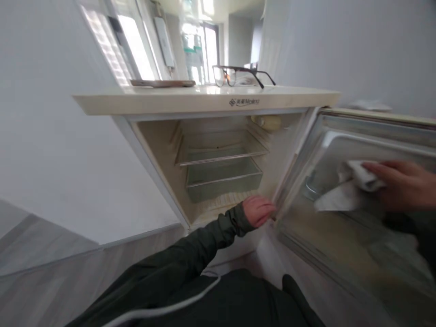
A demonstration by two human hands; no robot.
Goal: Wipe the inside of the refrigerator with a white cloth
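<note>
A small cream fridge [204, 102] stands open in front of me, its door [340, 236] swung out to the right. My right hand [405, 184] presses a white cloth [344, 190] against the inner side of the door. My left hand [258, 210] rests at the lower edge of the fridge opening, by the door's hinge side, fingers curled on the edge. Inside the fridge are two glass shelves [218, 156], both bare.
On the fridge top lie a pair of dark-framed glasses [238, 75] and a flat phone-like slab [162, 83]. White walls stand to the left and right. Grey wood floor [51, 272] spreads at the lower left. My dark-clothed knees fill the bottom.
</note>
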